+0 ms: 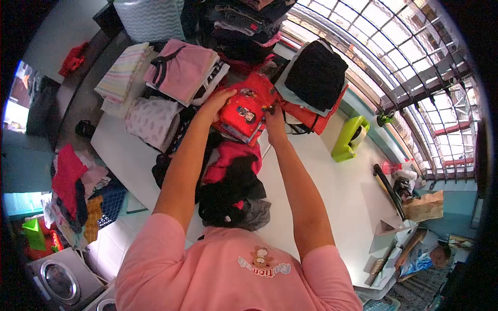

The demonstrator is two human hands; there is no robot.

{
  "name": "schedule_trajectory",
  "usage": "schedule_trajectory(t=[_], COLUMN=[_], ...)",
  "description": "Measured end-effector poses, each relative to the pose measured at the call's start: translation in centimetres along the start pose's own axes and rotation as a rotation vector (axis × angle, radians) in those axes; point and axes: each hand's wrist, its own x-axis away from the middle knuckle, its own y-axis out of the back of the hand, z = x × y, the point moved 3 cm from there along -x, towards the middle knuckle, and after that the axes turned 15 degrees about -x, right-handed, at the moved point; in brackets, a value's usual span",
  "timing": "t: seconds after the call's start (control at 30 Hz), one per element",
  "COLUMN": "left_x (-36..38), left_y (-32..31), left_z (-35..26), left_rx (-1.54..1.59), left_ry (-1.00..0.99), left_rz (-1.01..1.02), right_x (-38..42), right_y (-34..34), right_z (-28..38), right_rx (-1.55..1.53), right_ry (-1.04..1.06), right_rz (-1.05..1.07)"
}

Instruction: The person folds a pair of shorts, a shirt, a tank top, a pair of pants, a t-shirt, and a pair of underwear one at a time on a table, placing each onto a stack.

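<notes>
Between my two hands is a folded red garment (243,110) with cartoon prints, lying on top of a small pile of folded clothes. My left hand (220,103) grips its left side, the thumb over the top. On the opposite side my right hand (275,122) holds the edge, its fingertips partly hidden. Nearer my body lies a loose heap of black and pink clothes (232,181) with a grey piece. Left of the red garment sits a folded pink shirt (181,70) on a stack. To the right, folded black clothes (317,72) top another stack.
A lime-green tape dispenser (348,139) stands on the white table (332,207). Tall dark clothes stacks (246,26) rise at the back. A patterned folded cloth (152,122) lies left. Clothes hang over a basket (111,205) at far left. Another person (428,254) is at lower right.
</notes>
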Motion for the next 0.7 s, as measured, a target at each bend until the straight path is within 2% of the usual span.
schedule_trajectory(t=[0.03,0.07,0.1,0.13,0.2,0.27,0.3,0.33,0.37,0.4,0.43,0.5,0.57,0.6,0.67,0.7], left_x=[-0.7,-1.3,-1.2,-1.1,-0.5,-0.1,0.0,-0.2,-0.3,-0.1,0.2,1.1,0.4,0.2,-0.1,-0.1], left_y=[0.5,1.1,1.2,1.2,1.0,0.7,0.5,0.1,0.2,0.1,-0.3,-1.0,-0.7,-0.6,-0.3,-0.4], left_z=[1.0,1.7,1.6,1.9,2.1,1.5,1.5,1.5,1.1,0.3,-0.1,-1.1,-0.2,0.0,0.4,0.6], left_rx=[-0.001,0.052,0.105,0.106,0.04,-0.011,-0.066,-0.063,-0.209,-0.357,-0.357,-0.483,-0.563,-0.642,-0.686,-0.726], left_ry=[-0.001,-0.088,-0.175,-0.175,-0.253,-0.262,-0.269,-0.264,-0.297,-0.331,-0.334,-0.496,-0.46,-0.422,-0.431,-0.433], left_rz=[-0.001,0.012,0.025,0.023,-0.084,-0.102,-0.114,-0.111,-0.256,-0.403,-0.401,-0.401,-0.42,-0.437,-0.446,-0.453], right_x=[-0.4,-0.5,-0.7,-0.9,-1.3,-1.2,-0.8,-0.4,0.0,0.5,0.9,1.4,1.6,1.9,2.8,2.9], right_y=[-0.6,-1.1,-1.2,-1.3,-1.0,0.2,0.3,0.5,0.6,0.5,0.2,0.0,0.4,0.4,0.3,0.0], right_z=[0.7,1.3,1.2,0.9,0.0,-1.4,-1.6,-2.0,-2.4,-2.3,-2.2,-1.8,-1.8,-1.5,0.4,1.2], right_rx=[0.041,0.082,0.081,0.162,0.243,0.543,0.546,0.403,0.259,0.26,0.173,0.083,0.153,0.15,0.762,0.763], right_ry=[0.08,0.16,0.161,0.123,0.084,0.178,0.173,0.096,0.023,0.024,0.027,0.032,-0.089,-0.083,0.489,0.486], right_rz=[0.045,0.091,0.093,0.063,0.038,0.009,0.008,-0.021,-0.051,-0.055,-0.012,0.034,-0.019,-0.018,-0.189,-0.192])
